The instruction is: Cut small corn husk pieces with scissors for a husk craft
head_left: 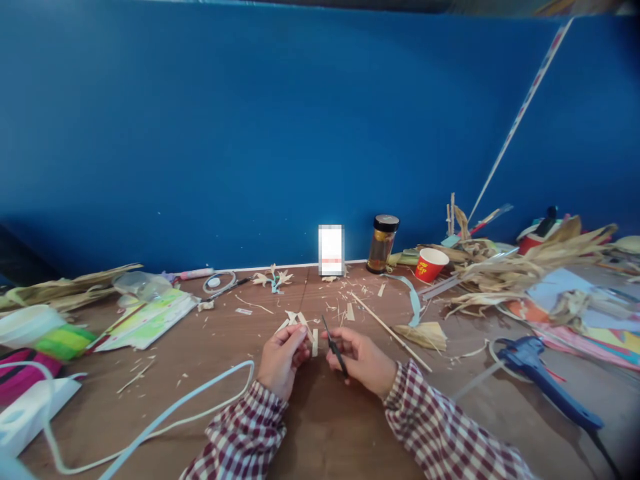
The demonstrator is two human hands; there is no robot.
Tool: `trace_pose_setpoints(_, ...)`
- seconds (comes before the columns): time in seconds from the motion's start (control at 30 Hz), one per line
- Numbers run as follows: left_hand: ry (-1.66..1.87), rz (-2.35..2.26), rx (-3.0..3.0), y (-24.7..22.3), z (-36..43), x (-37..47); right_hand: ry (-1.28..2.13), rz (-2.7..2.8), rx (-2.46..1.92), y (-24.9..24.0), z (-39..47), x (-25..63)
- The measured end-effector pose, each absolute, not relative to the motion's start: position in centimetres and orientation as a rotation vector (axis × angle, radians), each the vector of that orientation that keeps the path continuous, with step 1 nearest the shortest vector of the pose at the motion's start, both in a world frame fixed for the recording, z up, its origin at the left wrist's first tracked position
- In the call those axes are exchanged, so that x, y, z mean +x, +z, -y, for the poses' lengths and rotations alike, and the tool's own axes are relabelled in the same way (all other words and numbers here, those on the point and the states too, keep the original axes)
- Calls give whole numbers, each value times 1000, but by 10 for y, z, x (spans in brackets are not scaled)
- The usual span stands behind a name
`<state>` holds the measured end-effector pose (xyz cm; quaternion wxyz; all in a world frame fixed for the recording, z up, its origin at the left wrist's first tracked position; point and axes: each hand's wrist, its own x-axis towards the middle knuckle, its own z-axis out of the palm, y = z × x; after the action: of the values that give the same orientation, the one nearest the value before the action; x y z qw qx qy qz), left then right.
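Near the table's middle, my left hand (284, 357) pinches a strip of dried husk (315, 343) between thumb and fingers. The pale strip sticks out to the right of my fingertips. My right hand (364, 359) is closed around a pair of dark scissors (336, 350), blades pointing up and away from me. A small gap lies between the scissors and the strip. Just beyond my left hand lie several cut husk pieces (296, 317). Farther back stands a small husk flower (273, 279) with a light blue stem.
A blue glue gun (547, 380) lies at the right, beside piled dried husks (545, 257). A lidded jar (383, 244) and a red paper cup (431, 265) stand at the back. White cable (150, 433) crosses the left front, near a power strip (43, 410). A thin stick (393, 332) lies right of centre.
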<state>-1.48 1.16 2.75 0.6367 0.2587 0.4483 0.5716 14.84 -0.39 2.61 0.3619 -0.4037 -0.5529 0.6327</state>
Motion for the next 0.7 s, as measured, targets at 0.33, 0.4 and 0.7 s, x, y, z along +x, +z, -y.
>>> trace_pose_setpoints(0.33, 1277, -1004, 564, 29, -12, -15, 1634, 1478, -974, 18, 11, 135)
trace_pose_setpoints(0.4, 1276, -1012, 562, 29, -12, -16, 1649, 1481, -970, 19, 11, 136)
trace_pose_setpoints(0.7, 1272, -1040, 557, 32, -12, -16, 1662, 1503, -988, 16, 10, 137)
